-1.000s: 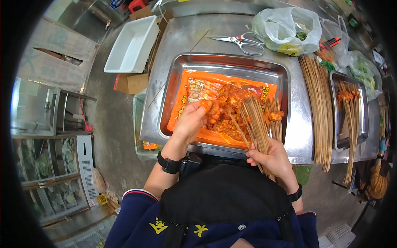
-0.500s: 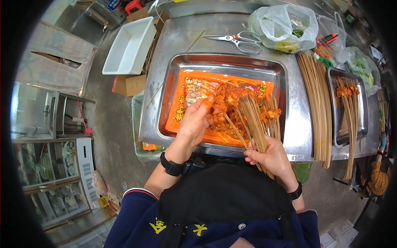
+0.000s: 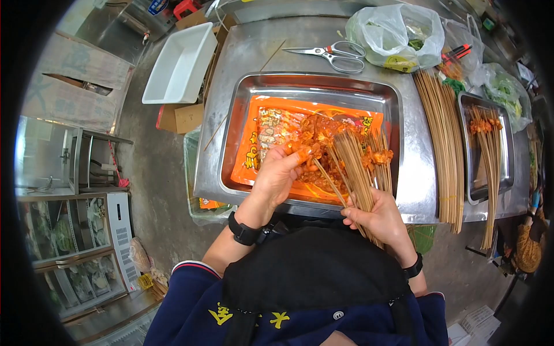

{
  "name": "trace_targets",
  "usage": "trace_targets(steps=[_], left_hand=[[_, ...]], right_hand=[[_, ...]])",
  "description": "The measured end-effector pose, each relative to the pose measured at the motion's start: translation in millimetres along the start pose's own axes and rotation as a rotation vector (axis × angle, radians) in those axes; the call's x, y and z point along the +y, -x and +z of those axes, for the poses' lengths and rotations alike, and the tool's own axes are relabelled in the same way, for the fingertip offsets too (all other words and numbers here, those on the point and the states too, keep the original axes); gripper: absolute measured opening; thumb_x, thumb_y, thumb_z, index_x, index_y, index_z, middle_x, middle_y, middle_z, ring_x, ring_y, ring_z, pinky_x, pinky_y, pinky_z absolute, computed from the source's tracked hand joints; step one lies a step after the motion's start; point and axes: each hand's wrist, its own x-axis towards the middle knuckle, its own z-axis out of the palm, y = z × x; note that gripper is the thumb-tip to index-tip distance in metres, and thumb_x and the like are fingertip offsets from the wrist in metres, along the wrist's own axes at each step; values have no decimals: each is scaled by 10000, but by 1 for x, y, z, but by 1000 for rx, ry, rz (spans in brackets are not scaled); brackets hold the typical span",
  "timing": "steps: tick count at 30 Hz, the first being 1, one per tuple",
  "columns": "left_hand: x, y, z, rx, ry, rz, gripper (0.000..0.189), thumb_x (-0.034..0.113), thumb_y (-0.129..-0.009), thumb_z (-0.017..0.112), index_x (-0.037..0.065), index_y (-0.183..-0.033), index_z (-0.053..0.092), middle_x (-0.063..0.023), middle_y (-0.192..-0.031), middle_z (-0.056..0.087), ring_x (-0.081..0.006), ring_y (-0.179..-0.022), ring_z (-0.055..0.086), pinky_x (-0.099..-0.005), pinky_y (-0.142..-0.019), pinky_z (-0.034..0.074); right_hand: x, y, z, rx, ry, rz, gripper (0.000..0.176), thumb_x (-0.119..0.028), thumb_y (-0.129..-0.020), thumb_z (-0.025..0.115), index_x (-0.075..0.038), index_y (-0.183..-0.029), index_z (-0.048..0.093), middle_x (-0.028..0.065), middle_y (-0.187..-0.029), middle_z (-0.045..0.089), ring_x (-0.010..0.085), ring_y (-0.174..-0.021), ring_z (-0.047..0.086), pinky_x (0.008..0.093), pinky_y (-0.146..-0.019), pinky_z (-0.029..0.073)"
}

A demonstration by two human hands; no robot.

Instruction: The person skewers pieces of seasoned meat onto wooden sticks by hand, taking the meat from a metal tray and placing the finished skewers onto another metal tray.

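Note:
My right hand (image 3: 381, 218) is wrapped round a bundle of bamboo skewers (image 3: 356, 173), with one or two sticks angled out to the left. My left hand (image 3: 273, 180) is closed in a pinch on a piece of red-sauced meat (image 3: 312, 151), near the tip of an angled skewer. Below both hands lies an orange printed bag (image 3: 243, 167) with a heap of sauced meat (image 3: 323, 128) on it. The bag sits in a rectangular steel tray (image 3: 230, 130). Several skewers with meat on their ends (image 3: 381, 157) rest at the tray's right side, partly hidden by the bundle.
Scissors (image 3: 326, 52) lie behind the tray. A plastic bag with greens (image 3: 392, 37) stands at the back right. Long bare skewers (image 3: 440, 155) lie to the right, beside a smaller tray (image 3: 470, 179) with loaded skewers (image 3: 489, 147). A white bin (image 3: 182, 63) stands left.
My left hand has shifted slightly right and down, its fingertips now closer to the angled skewer. My right hand and the bundle have hardly moved.

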Motion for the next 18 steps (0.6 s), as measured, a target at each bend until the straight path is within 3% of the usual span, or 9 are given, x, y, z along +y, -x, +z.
trace_targets(steps=[8,11,17,18], left_hand=[[-5,2,0,20,-1,-17,279,123,-831,555,26,-1090,516,-59,-1022,590,-148,-914,568,-319,-747,489],[-9,2,0,6,-27,-25,264,117,-835,547,28,-1082,520,-58,-1012,593,-146,-900,570,-318,-741,489],[-13,-1,3,-16,-20,-21,233,130,-837,544,31,-1048,534,-50,-992,596,-136,-873,568,-300,-732,481],[-12,0,4,0,-32,-1,227,144,-848,535,26,-1042,539,-40,-945,594,-119,-805,554,-271,-680,466]], right_hand=[[2,-2,0,15,-1,14,151,-2,-768,618,12,-872,509,74,-726,594,112,-609,602,210,-522,501],[0,0,0,22,-23,25,110,-7,-767,601,6,-847,527,32,-726,562,92,-607,585,201,-525,485],[5,-1,-1,-5,-47,3,108,-2,-769,599,8,-849,528,45,-730,572,95,-613,589,204,-523,487],[5,-1,-2,-4,-47,-1,108,-2,-769,599,8,-849,528,45,-730,572,95,-613,589,204,-523,487]])
